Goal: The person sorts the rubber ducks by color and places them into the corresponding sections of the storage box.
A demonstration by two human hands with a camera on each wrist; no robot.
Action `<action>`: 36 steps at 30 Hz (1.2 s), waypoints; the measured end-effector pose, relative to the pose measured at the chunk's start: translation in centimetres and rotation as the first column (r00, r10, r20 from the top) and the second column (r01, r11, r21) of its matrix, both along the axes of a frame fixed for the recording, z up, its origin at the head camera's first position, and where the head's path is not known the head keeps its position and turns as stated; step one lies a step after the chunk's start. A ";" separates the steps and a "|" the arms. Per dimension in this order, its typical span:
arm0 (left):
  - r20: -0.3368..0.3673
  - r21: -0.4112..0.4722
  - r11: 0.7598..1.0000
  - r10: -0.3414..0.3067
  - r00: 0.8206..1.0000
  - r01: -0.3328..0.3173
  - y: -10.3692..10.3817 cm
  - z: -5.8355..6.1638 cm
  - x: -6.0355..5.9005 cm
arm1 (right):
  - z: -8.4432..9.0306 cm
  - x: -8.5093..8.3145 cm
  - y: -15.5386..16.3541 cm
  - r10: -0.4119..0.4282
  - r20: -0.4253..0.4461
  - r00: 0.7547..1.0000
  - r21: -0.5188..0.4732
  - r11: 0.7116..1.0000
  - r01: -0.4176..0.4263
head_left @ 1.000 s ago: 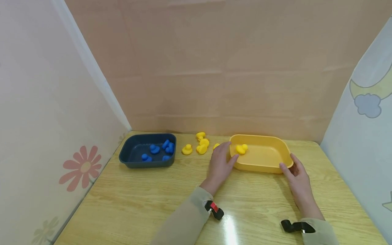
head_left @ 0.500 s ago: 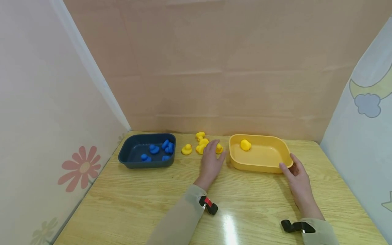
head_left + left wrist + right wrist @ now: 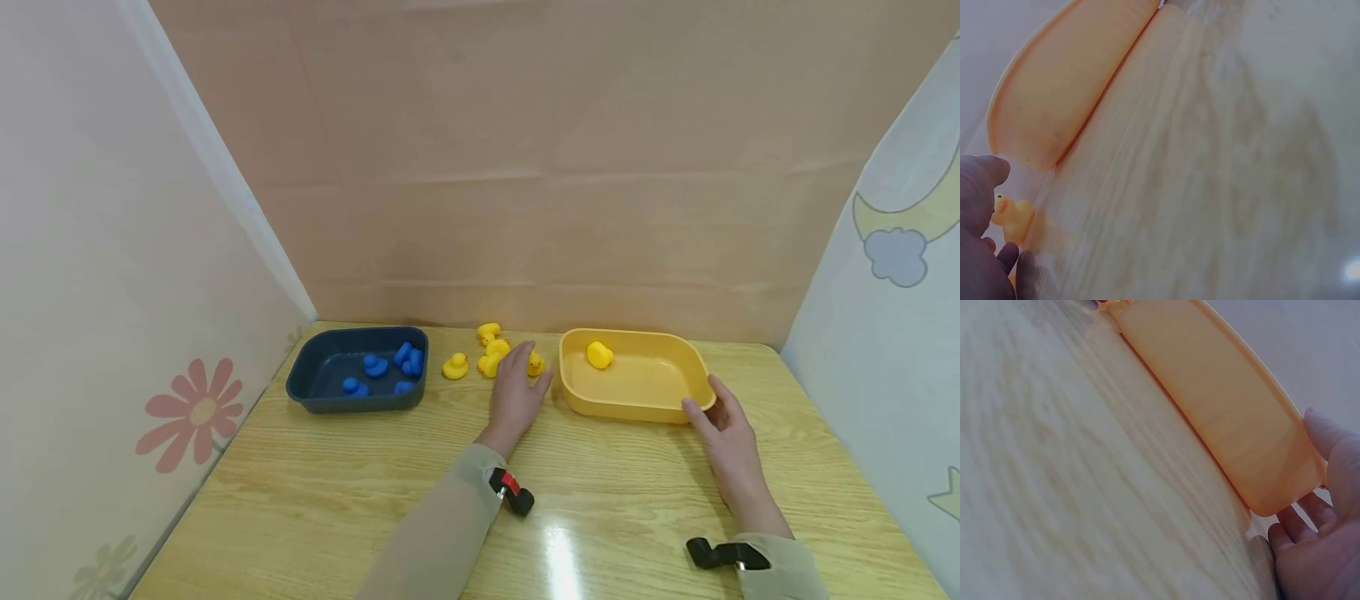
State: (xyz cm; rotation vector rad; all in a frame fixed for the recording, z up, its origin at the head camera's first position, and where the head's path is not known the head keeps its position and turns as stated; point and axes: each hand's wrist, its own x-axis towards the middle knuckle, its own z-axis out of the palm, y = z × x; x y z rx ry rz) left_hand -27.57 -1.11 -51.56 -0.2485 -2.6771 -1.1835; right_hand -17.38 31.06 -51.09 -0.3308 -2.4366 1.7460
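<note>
My left hand (image 3: 516, 398) reaches in among yellow rubber ducks, thumb spread from the fingers. Just beyond its thumb sits one rubber duck (image 3: 536, 363); in the left wrist view this duck (image 3: 1016, 219) shows between thumb and lower fingers, which stand apart. Partly behind the hand lies a group of ducks (image 3: 492, 357), and a single duck (image 3: 455, 367) sits farther left. My right hand (image 3: 731, 437) grips the right front corner of a yellow tub (image 3: 652, 383), thumb at the rim and fingers against the outer wall (image 3: 1272, 494). Inside the tub is a tipped duck (image 3: 599, 355).
A dark blue tub (image 3: 352, 405) holding several blue ducks (image 3: 376, 365) stands at the left. One more yellow duck (image 3: 489, 331) lies near the back edge of the wooden table (image 3: 600, 483). A tan backdrop (image 3: 540, 208) rises behind, with patterned side panels left and right.
The left hand has moved left from the yellow tub's rim to the ducks on the table. The duck in the tub has rolled and come to rest. The right hand keeps its place.
</note>
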 end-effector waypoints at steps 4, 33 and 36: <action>0.028 -0.015 1.000 0.003 1.000 -0.003 0.1 -0.2 -0.2 | 0.0 0.0 0.0 0.000 0.001 1.000 -0.005 1.000 0.000; -0.019 -0.095 0.995 -0.014 1.000 0.012 0.3 -0.9 -0.6 | 0.1 -0.1 0.0 -0.001 0.008 1.000 -0.007 1.000 0.001; -0.025 -0.105 0.994 -0.006 1.000 0.003 0.3 -0.9 -0.6 | 0.1 -0.1 -0.1 0.001 0.003 1.000 -0.011 1.000 -0.001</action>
